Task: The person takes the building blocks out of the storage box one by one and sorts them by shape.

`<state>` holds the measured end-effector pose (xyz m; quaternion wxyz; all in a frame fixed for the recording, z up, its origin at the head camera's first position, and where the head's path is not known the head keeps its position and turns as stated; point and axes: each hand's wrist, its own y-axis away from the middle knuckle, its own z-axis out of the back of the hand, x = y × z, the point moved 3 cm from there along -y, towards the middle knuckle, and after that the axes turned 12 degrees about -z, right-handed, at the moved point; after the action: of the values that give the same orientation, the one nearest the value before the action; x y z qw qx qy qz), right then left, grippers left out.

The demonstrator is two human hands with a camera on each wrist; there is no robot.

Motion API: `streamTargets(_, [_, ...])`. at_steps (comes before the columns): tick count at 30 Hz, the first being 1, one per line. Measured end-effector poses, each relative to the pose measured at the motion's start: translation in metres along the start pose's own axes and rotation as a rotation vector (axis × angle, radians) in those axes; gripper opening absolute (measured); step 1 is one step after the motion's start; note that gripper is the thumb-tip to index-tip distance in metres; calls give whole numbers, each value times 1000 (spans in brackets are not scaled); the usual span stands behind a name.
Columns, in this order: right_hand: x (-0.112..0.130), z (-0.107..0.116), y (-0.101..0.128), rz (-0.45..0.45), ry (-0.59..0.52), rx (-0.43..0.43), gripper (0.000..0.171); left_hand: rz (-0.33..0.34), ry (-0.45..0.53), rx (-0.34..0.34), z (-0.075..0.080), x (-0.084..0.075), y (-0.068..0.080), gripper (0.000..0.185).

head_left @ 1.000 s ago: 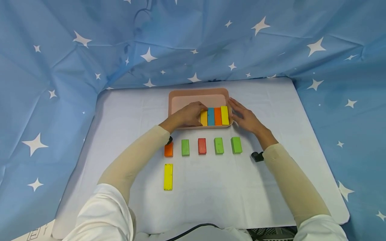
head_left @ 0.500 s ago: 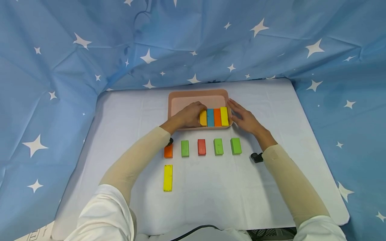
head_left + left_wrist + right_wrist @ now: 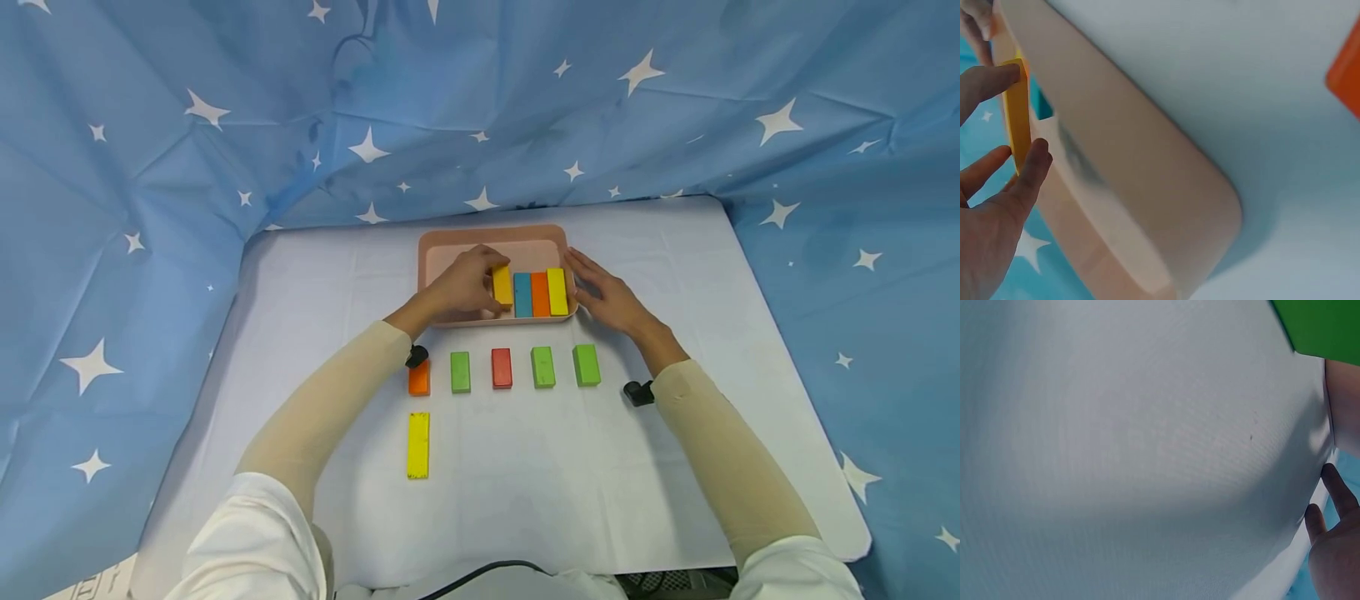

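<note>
My left hand (image 3: 463, 283) pinches an amber-yellow block (image 3: 502, 286) between thumb and fingers, over the pink tray (image 3: 461, 250). In the left wrist view the amber-yellow block (image 3: 1018, 119) appears raised and slightly tilted, with a gap between it and the blue block (image 3: 1040, 103). Inside the tray's right end, a blue block (image 3: 523, 295), an orange block (image 3: 540, 295) and a bright yellow block (image 3: 557, 292) stand side by side. Straight-fingered, my right hand (image 3: 615, 302) lies against the tray's right side and holds nothing.
In front of the tray runs a row: an orange block (image 3: 419, 382), partly covered by the left wrist camera, a green block (image 3: 461, 372), a red block (image 3: 502, 368) and two more green blocks (image 3: 587, 365). Nearer lies a long yellow block (image 3: 418, 446). A starry blue curtain (image 3: 480, 100) surrounds the table.
My left hand has lifted the amber-yellow block and shifted it slightly left, away from the blue block it stood beside. My right hand has stayed at the tray's side.
</note>
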<state>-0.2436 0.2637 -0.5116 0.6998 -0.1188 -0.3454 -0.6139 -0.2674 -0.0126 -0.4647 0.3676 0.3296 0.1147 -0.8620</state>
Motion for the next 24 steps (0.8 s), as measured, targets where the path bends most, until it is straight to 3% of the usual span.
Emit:
streamTargets(5, [-1, -1, 0, 7, 3, 5, 65, -1, 132, -46, 8, -13, 16, 89])
streamTargets(12, [-3, -1, 0, 16, 0, 4, 64, 5, 141, -54, 13, -28, 48, 87])
streamTargets(18, [-2, -1, -1, 23, 1, -1, 64, -27, 141, -23, 3, -45, 86, 85])
streamTargets(24, [-1, 0, -3, 14, 9, 10, 65, -18, 135, -6, -13, -56, 122, 85])
